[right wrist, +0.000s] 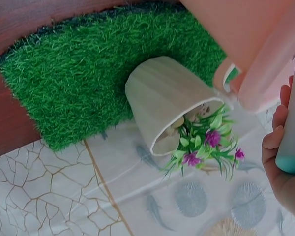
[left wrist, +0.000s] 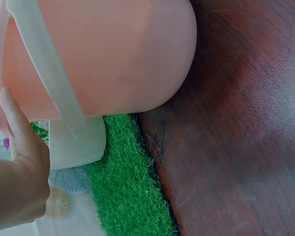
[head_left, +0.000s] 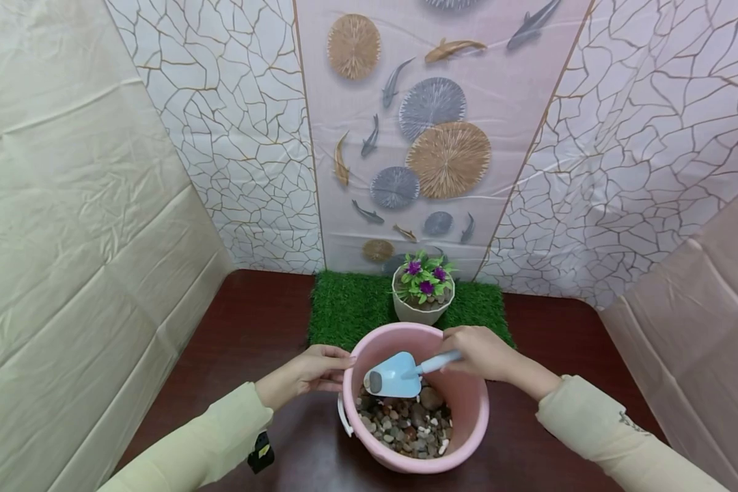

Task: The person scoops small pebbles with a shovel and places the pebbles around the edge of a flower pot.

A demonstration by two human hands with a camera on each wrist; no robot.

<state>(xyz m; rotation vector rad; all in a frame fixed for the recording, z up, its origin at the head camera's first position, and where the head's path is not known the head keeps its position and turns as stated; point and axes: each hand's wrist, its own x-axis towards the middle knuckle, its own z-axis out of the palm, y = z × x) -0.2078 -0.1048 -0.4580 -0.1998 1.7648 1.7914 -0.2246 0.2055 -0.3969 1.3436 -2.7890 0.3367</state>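
A light blue hand trowel [head_left: 396, 376] is over the inside of a pink bucket [head_left: 476, 417]. Its handle is gripped by my right hand [head_left: 482, 352], at the bucket's far right rim. One grey stone [head_left: 375, 381] lies at the tip of the trowel blade. Below it, mixed pebbles [head_left: 408, 427] cover the bucket's bottom. My left hand [head_left: 312, 371] holds the bucket's left rim, a finger [left wrist: 12, 108] lying along the outer wall in the left wrist view. The bucket's white handle [left wrist: 46, 64] hangs down that side.
Behind the bucket, a white pot [head_left: 419, 314] with purple flowers and green leaves [head_left: 426, 273] stands on a green grass mat [head_left: 350, 307]. The dark red-brown table [head_left: 240, 328] carries everything. Patterned cloth [head_left: 252, 137] closes off the back, and plain cloth hangs at both sides.
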